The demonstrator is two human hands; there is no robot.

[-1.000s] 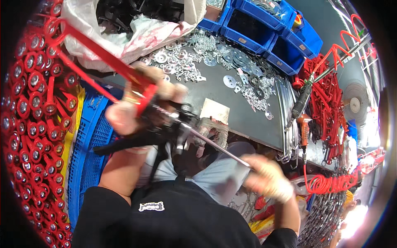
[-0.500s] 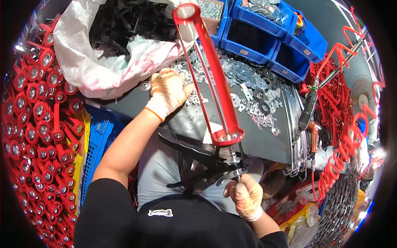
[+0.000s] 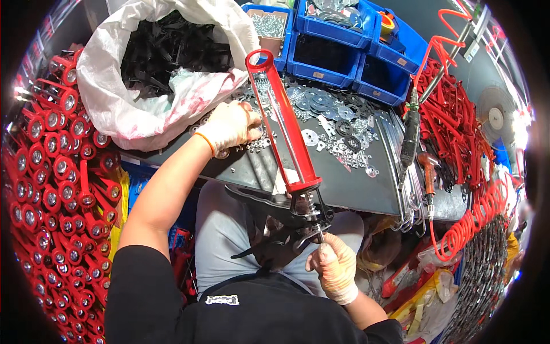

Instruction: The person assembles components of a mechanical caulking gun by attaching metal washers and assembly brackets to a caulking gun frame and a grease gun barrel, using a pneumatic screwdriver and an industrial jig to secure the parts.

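Right hand [image 3: 335, 270], low in the frame, is curled around the rod [image 3: 319, 236] of a red caulking gun [image 3: 293, 126], which slants across the middle. The left hand [image 3: 232, 127], farther up and left, has bent fingers by small metal bits [image 3: 259, 144] on the bench [image 3: 372, 198]; I cannot tell if it holds any.

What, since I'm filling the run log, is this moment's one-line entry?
left hand: at small metal parts on grey bench | right hand: gripping rod of red-framed caulking gun
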